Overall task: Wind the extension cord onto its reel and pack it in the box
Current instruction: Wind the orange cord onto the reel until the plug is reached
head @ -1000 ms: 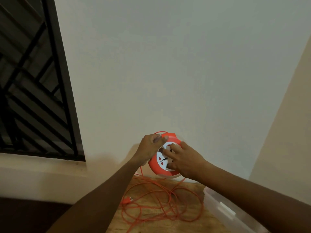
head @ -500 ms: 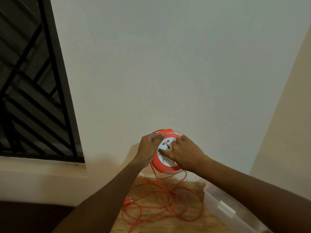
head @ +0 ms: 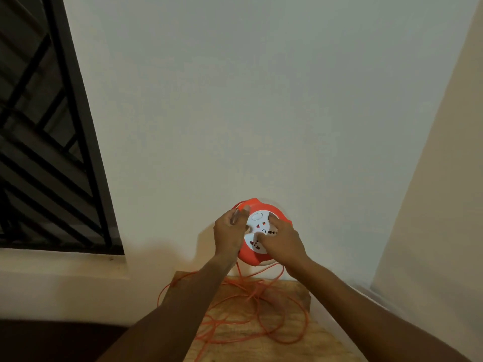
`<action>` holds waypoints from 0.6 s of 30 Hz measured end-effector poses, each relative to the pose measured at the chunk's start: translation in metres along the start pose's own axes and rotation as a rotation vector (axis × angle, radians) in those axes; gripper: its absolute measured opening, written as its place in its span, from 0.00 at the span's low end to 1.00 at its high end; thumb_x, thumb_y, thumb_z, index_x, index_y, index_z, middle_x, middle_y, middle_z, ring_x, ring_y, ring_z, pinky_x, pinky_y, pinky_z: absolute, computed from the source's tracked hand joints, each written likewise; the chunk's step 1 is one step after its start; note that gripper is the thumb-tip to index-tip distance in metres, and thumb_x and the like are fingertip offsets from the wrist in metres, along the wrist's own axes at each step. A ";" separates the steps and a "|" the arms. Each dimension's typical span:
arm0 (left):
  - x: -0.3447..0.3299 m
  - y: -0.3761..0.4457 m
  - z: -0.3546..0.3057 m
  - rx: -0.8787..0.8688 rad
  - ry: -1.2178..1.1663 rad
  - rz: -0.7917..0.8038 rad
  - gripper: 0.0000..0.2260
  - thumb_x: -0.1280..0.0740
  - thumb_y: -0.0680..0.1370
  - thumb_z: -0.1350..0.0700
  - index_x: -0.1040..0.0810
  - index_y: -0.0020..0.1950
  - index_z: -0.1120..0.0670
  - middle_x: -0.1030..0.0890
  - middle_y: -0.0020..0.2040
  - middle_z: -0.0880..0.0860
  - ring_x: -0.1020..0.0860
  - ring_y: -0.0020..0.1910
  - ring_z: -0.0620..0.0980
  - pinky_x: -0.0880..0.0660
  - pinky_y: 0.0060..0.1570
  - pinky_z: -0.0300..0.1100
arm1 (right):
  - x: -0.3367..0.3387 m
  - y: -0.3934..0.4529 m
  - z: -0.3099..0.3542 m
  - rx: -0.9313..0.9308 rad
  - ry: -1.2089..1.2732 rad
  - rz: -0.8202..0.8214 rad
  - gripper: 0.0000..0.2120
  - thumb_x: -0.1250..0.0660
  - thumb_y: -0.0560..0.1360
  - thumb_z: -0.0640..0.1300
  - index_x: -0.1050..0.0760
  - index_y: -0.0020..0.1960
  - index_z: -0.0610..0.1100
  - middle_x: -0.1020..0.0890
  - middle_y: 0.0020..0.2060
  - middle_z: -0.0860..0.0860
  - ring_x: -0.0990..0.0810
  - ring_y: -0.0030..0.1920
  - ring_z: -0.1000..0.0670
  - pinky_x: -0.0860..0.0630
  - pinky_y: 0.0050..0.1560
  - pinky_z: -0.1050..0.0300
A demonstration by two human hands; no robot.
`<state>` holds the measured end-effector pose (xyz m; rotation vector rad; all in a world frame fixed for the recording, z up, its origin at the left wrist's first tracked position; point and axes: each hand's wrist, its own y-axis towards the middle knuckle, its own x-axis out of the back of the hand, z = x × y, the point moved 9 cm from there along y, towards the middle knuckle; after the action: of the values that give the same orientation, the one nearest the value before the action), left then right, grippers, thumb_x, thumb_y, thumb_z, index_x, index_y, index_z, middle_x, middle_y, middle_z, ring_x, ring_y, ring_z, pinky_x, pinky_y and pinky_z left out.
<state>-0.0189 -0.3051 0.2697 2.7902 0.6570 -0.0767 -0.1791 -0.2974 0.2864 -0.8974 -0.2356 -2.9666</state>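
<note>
An orange reel (head: 247, 254) with a white socket face (head: 257, 226) is held up in front of the wall, above the wooden table (head: 295, 291). My left hand (head: 230, 235) grips the reel's left rim. My right hand (head: 283, 240) lies over the white face with fingers pressed on it. Loose orange cord (head: 261, 320) hangs from the reel's underside and lies in tangled loops on the table. The plug and the box are out of sight.
A plain white wall fills the view behind the reel. A dark window with a black metal grille (head: 52, 152) and a ledge sits at the left. A beige wall (head: 444, 178) closes in at the right.
The white socket face has turned under my right hand while my left hand stays on the rim. The view has shifted, and the clear plastic box at the lower right has left the frame.
</note>
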 end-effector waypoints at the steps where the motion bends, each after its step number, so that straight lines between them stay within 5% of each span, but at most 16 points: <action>1: 0.000 -0.001 0.000 0.002 0.010 0.007 0.08 0.31 0.81 0.43 0.20 0.43 0.41 0.16 0.42 0.40 0.16 0.45 0.45 0.19 0.42 0.39 | -0.004 -0.003 -0.004 -0.014 0.041 0.034 0.32 0.29 0.74 0.51 0.37 0.75 0.50 0.28 0.71 0.49 0.26 0.67 0.45 0.24 0.63 0.48; 5: -0.001 -0.003 0.017 0.118 -0.037 0.052 0.09 0.32 0.82 0.44 0.17 0.46 0.46 0.13 0.44 0.47 0.14 0.45 0.50 0.16 0.42 0.40 | 0.000 -0.012 0.000 0.155 -0.309 0.026 0.34 0.29 0.71 0.48 0.37 0.74 0.49 0.21 0.62 0.49 0.19 0.55 0.47 0.24 0.47 0.60; 9: -0.003 -0.004 0.021 0.132 -0.058 0.112 0.06 0.32 0.83 0.47 0.16 0.50 0.44 0.12 0.49 0.49 0.13 0.47 0.53 0.14 0.46 0.47 | 0.002 -0.035 0.037 0.717 -0.972 -0.052 0.21 0.27 0.66 0.41 0.22 0.59 0.47 0.17 0.48 0.46 0.18 0.42 0.44 0.23 0.36 0.54; 12: -0.009 -0.006 0.014 0.107 -0.055 0.203 0.11 0.32 0.83 0.48 0.15 0.61 0.50 0.11 0.53 0.52 0.12 0.50 0.54 0.14 0.51 0.50 | -0.011 -0.048 0.039 0.980 -1.111 0.144 0.21 0.22 0.62 0.38 0.17 0.54 0.48 0.24 0.63 0.43 0.23 0.56 0.40 0.19 0.43 0.47; 18: -0.003 -0.008 0.012 0.139 -0.035 0.289 0.10 0.32 0.83 0.48 0.15 0.60 0.50 0.11 0.52 0.53 0.11 0.45 0.55 0.14 0.42 0.46 | -0.014 -0.055 0.027 1.037 -1.349 0.286 0.21 0.23 0.67 0.43 0.20 0.58 0.56 0.37 0.75 0.44 0.28 0.63 0.37 0.23 0.51 0.43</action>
<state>-0.0248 -0.3031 0.2563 2.9773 0.2429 -0.1162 -0.1561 -0.2394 0.2935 -2.0949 -1.2691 -1.1417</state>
